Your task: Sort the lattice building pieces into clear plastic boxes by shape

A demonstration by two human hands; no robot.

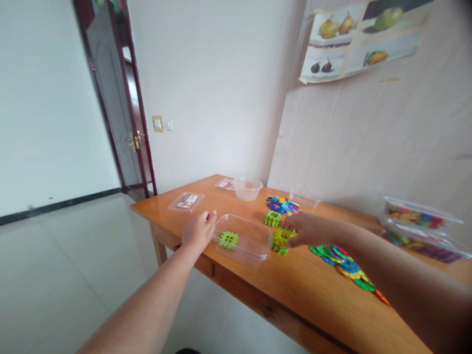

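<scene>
Our left hand (pixel 199 229) steadies the clear tub (pixel 243 240) near the table's front edge; our right hand (pixel 306 229) pinches a green block (pixel 282 239); we lift it straight over the rim

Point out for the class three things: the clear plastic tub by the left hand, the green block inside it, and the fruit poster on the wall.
clear plastic tub (pixel 254 248): head view, front wall.
green block (pixel 228 239): head view, middle of its grid.
fruit poster (pixel 363 39): head view, middle panels.
</scene>
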